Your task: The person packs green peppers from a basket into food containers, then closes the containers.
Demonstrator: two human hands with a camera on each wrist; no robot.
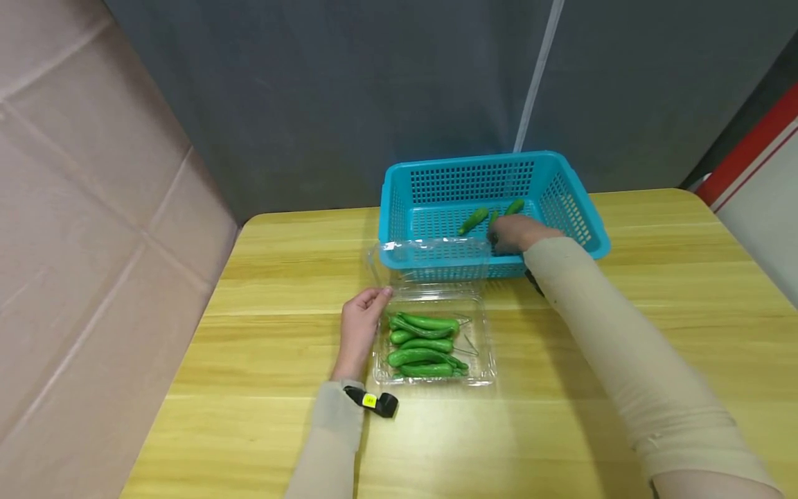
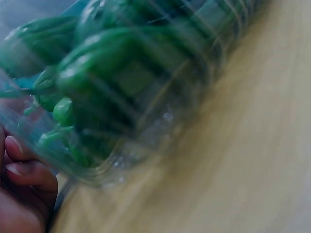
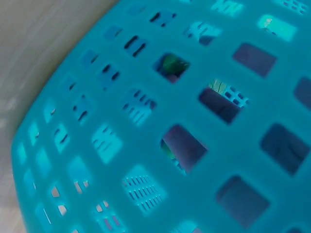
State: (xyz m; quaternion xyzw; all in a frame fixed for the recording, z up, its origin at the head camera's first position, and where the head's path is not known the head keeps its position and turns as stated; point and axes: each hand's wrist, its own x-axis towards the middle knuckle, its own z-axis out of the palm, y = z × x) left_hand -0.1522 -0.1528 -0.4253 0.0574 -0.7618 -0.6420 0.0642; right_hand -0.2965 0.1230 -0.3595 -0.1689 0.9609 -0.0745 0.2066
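A clear plastic clamshell box [image 1: 489, 364] lies with its lid [image 1: 436, 253] raised, the lid overlapping the front of a blue basket [image 1: 393, 201]. Several long green peppers [image 1: 427, 355] lie side by side in the box, thin stems to the right. At the box's left edge by the hinge, my left hand [image 1: 361, 322] pinches the plastic between thumb and fingers. Inside the basket is my right hand [image 1: 517, 232], fingers pointing down beside loose green peppers [image 1: 474, 220]. Through the basket's holes, the right wrist view shows fingers and bits of green pepper [image 3: 174, 65]; I cannot tell whether they grip one.
The wooden table [image 1: 280, 333] runs beneath everything. A dark grey partition [image 1: 343, 104] stands behind the basket, and a pale padded wall [image 1: 93, 242] borders the left side. A red and white panel [image 1: 757, 149] is at the right.
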